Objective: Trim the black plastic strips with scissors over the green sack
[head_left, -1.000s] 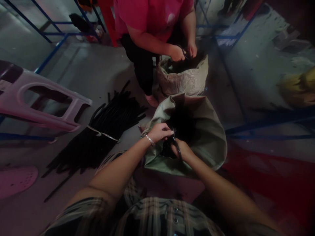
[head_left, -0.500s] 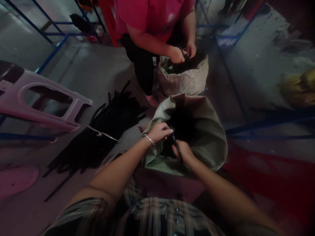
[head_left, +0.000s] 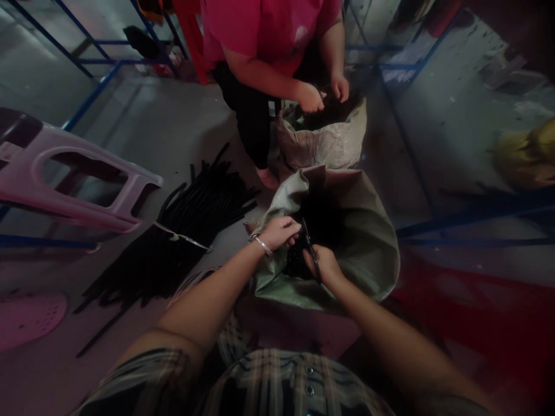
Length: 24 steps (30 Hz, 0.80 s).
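Observation:
My left hand (head_left: 281, 232), with a silver bangle at its wrist, is closed in a pinch over the mouth of a pale green woven sack (head_left: 379, 231). What its fingertips hold is too dark and small to make out. Black-handled scissors (head_left: 313, 257) are in my right hand (head_left: 326, 263), which is closed round the handles. Their blades point up and away, close beside my left fingertips. Dark pieces (head_left: 297, 263) lie inside the sack below both hands, their shape lost in shadow.
A bundle of black strips or tubes (head_left: 169, 254), tied with a pale band, lies on the floor to the left. Beyond my sack a co-worker in pink (head_left: 269, 34) works over another sack (head_left: 321, 144). A plastic stool (head_left: 134, 173) stands left; blue metal bars (head_left: 477, 222) run along the right.
The scissors have turned slightly more upright, and my left hand has shifted a little left, away from the blades. The co-worker's hands have moved slightly further apart.

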Available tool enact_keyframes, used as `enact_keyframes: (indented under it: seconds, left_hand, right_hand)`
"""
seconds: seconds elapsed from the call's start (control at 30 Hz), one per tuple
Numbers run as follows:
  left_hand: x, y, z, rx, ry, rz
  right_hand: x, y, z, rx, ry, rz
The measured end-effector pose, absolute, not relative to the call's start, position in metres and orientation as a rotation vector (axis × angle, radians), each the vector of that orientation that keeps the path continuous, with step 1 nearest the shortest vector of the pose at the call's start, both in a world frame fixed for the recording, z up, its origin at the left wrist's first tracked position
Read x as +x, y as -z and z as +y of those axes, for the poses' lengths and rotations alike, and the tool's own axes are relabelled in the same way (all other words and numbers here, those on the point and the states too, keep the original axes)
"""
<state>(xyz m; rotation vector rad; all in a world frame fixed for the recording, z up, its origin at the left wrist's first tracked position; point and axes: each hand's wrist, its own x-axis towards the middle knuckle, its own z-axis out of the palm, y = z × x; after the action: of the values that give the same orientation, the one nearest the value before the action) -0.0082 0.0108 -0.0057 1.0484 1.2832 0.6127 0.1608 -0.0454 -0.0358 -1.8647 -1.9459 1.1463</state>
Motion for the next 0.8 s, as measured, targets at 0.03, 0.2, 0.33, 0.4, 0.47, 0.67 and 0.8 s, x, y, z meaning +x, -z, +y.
enact_keyframes:
  seconds: [0.03, 0.2, 0.33, 0.4, 0.47, 0.67, 0.8]
  left_hand:
    - [-0.008, 0.007, 0.011, 1.046, -0.626, 1.279]
    - [-0.009, 0.008, 0.011, 1.029, -0.659, 1.295]
    - [-0.011, 0.005, 0.011, 1.078, -0.674, 1.359]
    - [-0.013, 0.003, 0.01, 1.189, -0.686, 1.415]
    - [-0.016, 0.002, 0.009, 1.362, -0.665, 1.47]
    - [-0.019, -0.01, 0.002, 1.758, -0.633, 1.562]
    - [-0.024, -0.02, -0.003, 1.691, -0.717, 1.587]
  right_hand:
    - [0.162, 0.036, -0.044, -1.889, -1.111, -1.97]
    - [0.166, 0.03, -0.038, -2.006, -1.037, -2.097]
    - [0.169, 0.022, -0.035, -2.059, -1.051, -2.148]
    - [0.171, 0.019, -0.033, -2.092, -1.043, -2.162]
    - [0.173, 0.019, -0.031, -2.122, -1.043, -2.165]
    - [0.171, 0.028, -0.038, -2.076, -1.105, -2.227]
    - [0.163, 0.031, -0.046, -1.974, -1.14, -2.334]
